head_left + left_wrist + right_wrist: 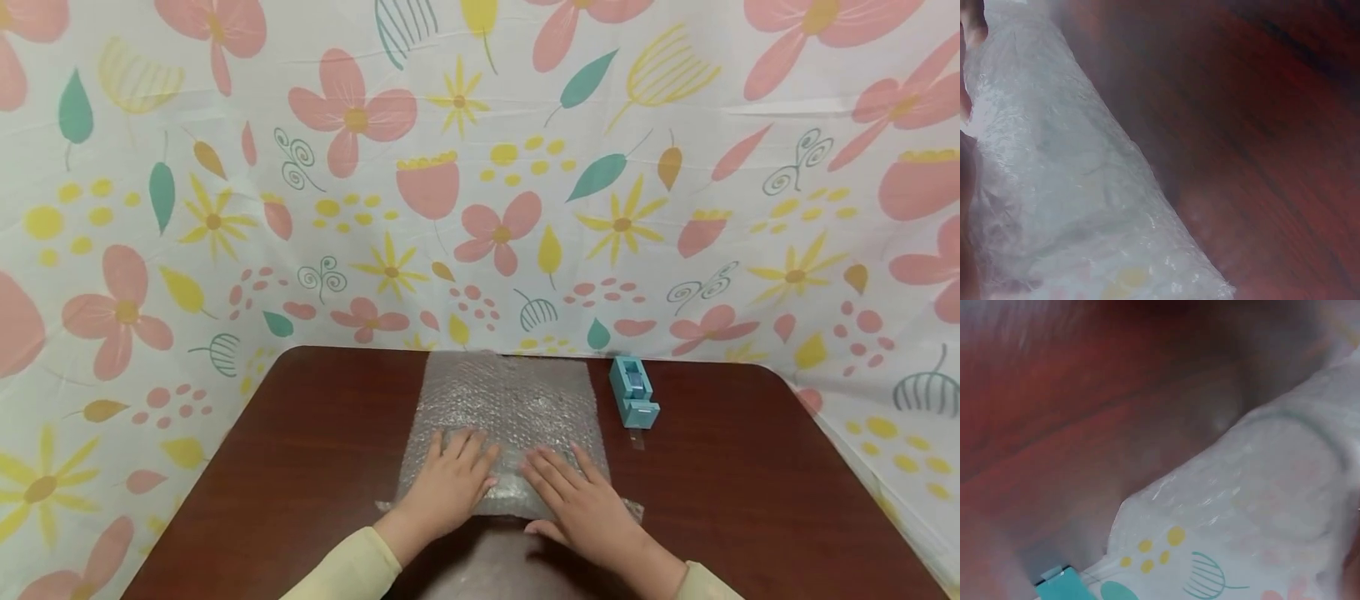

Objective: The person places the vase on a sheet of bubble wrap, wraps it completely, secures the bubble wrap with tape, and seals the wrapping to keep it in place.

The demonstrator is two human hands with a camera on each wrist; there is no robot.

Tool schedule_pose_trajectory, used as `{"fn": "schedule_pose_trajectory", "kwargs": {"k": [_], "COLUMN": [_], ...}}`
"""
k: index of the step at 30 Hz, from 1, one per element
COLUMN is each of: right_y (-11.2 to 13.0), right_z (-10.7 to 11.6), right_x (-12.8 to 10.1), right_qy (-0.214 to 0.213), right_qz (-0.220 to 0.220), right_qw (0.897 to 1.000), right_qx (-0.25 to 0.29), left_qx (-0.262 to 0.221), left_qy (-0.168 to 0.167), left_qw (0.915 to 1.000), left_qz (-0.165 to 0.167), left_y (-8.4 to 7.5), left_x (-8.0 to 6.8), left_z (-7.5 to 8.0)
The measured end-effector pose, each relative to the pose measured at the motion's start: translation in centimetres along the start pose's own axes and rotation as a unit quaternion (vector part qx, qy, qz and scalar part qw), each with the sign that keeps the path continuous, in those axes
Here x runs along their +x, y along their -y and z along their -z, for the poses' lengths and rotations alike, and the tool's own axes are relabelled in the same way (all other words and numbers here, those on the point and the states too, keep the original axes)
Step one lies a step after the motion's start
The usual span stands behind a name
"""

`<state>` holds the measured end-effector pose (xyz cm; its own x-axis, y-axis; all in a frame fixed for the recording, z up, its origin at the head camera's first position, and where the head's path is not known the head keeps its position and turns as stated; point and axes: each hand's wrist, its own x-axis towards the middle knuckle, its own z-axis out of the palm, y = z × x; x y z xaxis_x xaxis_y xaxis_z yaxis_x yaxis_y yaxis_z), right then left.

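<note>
A sheet of clear bubble wrap (510, 392) lies lengthwise on the table, its near part folded over into a flat, shiny bundle. My left hand (450, 479) rests on the left side of the fold with fingers spread and straight. On the right side, my right hand (585, 504) lies flat, thumb apart near the front edge. In the left wrist view the bubble wrap (1072, 162) shows a smooth edge, with a fingertip at the far left. In the right wrist view, a faint curved grey-green line shows at the bubble wrap (1254, 475); what it belongs to I cannot tell.
A light-blue tape dispenser (633, 392) stands right of the wrap, with a short strip of tape hanging from its near end. The dark red-brown table (750, 483) ends at the back against a flower-patterned cloth (502, 233).
</note>
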<state>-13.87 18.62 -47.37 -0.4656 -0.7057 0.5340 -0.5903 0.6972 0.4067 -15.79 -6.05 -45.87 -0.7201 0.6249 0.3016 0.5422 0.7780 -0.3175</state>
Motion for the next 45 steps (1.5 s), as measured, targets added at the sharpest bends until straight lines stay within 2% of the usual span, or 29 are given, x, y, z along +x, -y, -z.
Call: {"fn": "schedule_pose_trajectory", "kwargs": {"k": [6,10,13,17,20,25,31,34,36,38,41,43,45], "right_y": [-0.8,-0.6,0.5,2.2,2.4,1.0,-0.9,-1.0,-1.0,-1.0,-1.2,-1.2,-1.1], "right_z": [-0.4,0.1,0.7,1.4,1.3,-0.1,-1.7,-1.8,-1.7,-1.5,-1.5,-1.5,-1.7], "right_x": [0.8,1.3,1.1,0.0,-1.1,-2.2,-1.5,-0.7,0.0,0.7,1.6,1.9,2.1], "right_qy": [0.000,-0.002,-0.029,-0.066,-0.042,-0.004,-0.007,0.004,0.031,0.073,0.130,0.150,0.155], "right_qz": [0.030,0.023,0.034,0.074,0.069,0.037,0.037,0.029,0.014,-0.014,-0.059,-0.085,-0.099], "right_qw": [1.000,1.000,0.999,0.995,0.996,0.999,0.999,0.999,0.997,0.992,0.977,0.968,0.964], "right_qx": [0.004,0.009,0.024,0.034,0.034,0.033,0.014,0.034,0.065,0.103,0.160,0.182,0.194], "left_qx": [0.007,0.006,-0.006,-0.026,-0.048,-0.076,-0.060,-0.044,-0.034,-0.030,-0.030,-0.032,-0.032], "left_qy": [-0.005,-0.016,-0.025,-0.016,0.002,0.017,0.006,-0.004,-0.010,-0.015,-0.025,-0.030,-0.031], "left_qw": [0.9999,0.9998,0.9997,0.9995,0.9988,0.9969,0.9981,0.9989,0.9992,0.9992,0.9987,0.9985,0.9984], "left_qz": [-0.005,-0.005,-0.003,0.000,0.005,0.012,-0.006,-0.014,-0.018,-0.023,-0.032,-0.034,-0.033], "left_y": [-0.3,-0.3,-0.1,0.3,0.6,0.8,0.8,0.9,1.0,1.0,1.0,1.0,1.0], "left_x": [-0.5,-0.4,-0.1,0.6,0.9,0.9,0.7,0.4,0.2,0.1,0.0,0.0,-0.1], "left_z": [0.3,0.1,0.0,0.0,0.0,-0.2,-0.3,-0.4,-0.4,-0.5,-0.7,-0.7,-0.7]}}
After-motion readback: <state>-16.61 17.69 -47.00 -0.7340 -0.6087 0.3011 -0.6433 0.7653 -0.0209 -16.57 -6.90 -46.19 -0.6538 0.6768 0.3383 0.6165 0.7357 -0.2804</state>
